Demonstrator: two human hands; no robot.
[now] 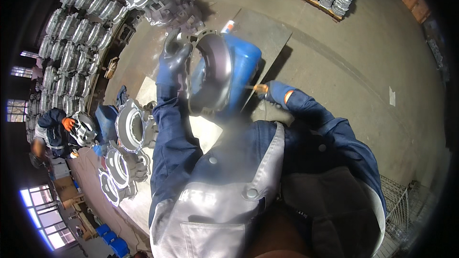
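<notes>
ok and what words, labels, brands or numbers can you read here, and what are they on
No text reads clearly enough to quote.
Pale print on the wearer's jacket: washed out and blurred.
Small marks on its darker side: too small.
White-and-orange object by the blue container: lettering, if any, too small.

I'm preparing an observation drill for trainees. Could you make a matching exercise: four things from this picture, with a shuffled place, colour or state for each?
1. Left hand
2. Right hand
3. Container
4. Co-worker's glove

A. Blue, partly hidden by the metal housing
B. Gripping the tool handle
C. Orange, at far left
D. At the metal housing's rim

Pairs: 1-D, 2-B, 3-A, 4-C
</notes>
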